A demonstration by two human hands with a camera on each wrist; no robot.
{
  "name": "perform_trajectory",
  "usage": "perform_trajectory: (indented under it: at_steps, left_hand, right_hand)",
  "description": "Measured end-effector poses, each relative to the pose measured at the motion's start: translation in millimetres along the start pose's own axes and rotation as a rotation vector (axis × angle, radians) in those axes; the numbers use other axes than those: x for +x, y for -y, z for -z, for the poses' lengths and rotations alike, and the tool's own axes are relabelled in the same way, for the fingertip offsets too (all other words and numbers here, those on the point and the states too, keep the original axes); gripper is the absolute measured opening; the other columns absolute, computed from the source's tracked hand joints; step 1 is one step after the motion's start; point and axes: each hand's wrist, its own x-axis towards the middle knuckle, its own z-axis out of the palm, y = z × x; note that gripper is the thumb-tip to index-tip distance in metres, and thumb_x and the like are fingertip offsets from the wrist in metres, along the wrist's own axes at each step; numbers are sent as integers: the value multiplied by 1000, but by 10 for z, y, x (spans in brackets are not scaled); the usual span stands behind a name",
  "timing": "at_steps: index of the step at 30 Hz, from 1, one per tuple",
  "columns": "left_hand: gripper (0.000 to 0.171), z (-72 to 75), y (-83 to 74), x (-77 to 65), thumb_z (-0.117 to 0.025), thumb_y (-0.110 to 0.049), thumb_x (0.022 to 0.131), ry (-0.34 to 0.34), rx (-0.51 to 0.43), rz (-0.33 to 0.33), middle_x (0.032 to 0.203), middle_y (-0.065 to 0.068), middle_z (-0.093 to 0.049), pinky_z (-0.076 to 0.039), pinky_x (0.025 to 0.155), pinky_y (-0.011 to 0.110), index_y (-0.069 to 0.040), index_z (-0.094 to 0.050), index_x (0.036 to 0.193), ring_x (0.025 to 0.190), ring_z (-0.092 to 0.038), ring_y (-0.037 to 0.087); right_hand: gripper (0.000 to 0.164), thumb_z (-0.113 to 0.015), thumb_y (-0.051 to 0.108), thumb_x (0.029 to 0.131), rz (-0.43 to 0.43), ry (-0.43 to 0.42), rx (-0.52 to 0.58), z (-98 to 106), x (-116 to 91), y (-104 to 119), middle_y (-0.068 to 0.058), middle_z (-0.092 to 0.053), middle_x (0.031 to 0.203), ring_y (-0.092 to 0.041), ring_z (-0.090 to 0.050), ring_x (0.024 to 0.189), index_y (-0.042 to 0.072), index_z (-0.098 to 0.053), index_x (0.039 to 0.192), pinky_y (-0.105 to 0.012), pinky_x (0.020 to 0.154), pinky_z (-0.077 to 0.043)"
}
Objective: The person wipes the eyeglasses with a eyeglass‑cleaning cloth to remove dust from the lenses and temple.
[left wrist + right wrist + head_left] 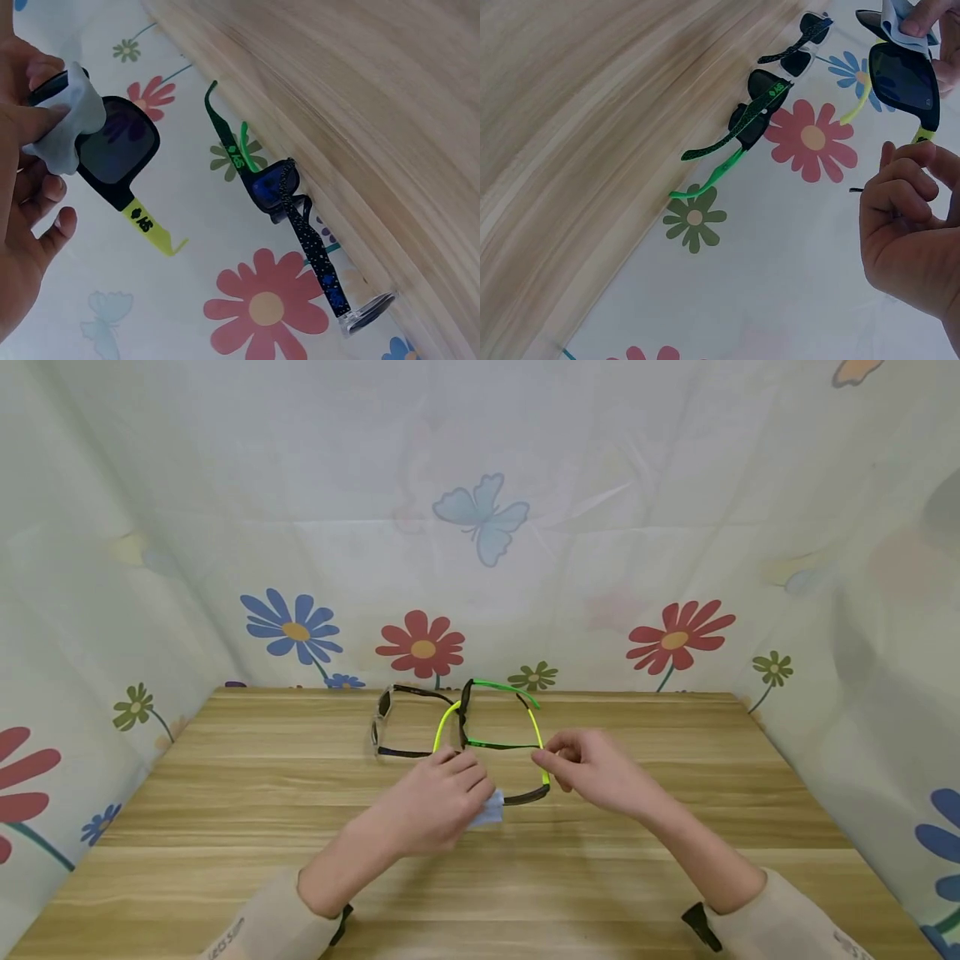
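In the head view, black sunglasses with yellow temples (pixel 527 796) are held up between both hands, their dark lens (pixel 120 142) facing the left wrist camera. My left hand (pixel 431 797) pinches a light blue cloth (pixel 79 124) folded over one lens, thumb on one side and fingers behind. With curled fingers, my right hand (pixel 592 768) grips the yellow temple at the other end, close to the hinge; the right wrist view shows the uncovered lens (pixel 904 82) just above those fingers.
Beyond the hands, black sunglasses with green temples (pixel 464 714) lie on the wooden table (pixel 225 810), temples unfolded. To their left are clear-framed sunglasses (pixel 384 703) with dark patterned temples. A flower-printed cloth backdrop (pixel 570 568) encloses the table's back and sides.
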Motion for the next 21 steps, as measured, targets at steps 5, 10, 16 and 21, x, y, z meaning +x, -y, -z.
perform_trajectory:
  at_steps: [5,10,16,21]
  left_hand:
    - [15,33,-34,21,-73,-20,91,3,50,-3,96,-3,-64,-43,81,33,-13,-68,102,100,-56,20]
    - [15,39,-41,27,-73,-22,91,25,51,13,96,-3,-65,-45,80,33,-13,-69,102,100,-58,20]
    - [13,27,-27,16,-73,-24,93,34,22,34,95,-3,-65,-46,81,33,-14,-69,100,99,-61,19]
    - [15,15,-7,1,-74,-27,94,58,-25,60,99,-1,-66,-49,89,36,-14,-70,102,104,-63,20]
  right_hand:
    - [24,-63,27,104,5,18,36,-4,12,-28,-4,-56,62,-12,-36,52,5,-66,94,-26,50,-28]
    - [20,-59,21,107,51,30,21,-38,22,-40,-6,-58,64,-11,-33,49,4,-63,96,-25,47,-25]
    - [20,-57,19,107,116,9,-57,-62,15,-30,2,-58,65,-10,-36,49,9,-61,90,-25,47,-29]
    - [17,-57,15,107,158,-8,-125,-94,10,-34,6,-57,66,-9,-40,51,11,-59,91,-25,49,-34]
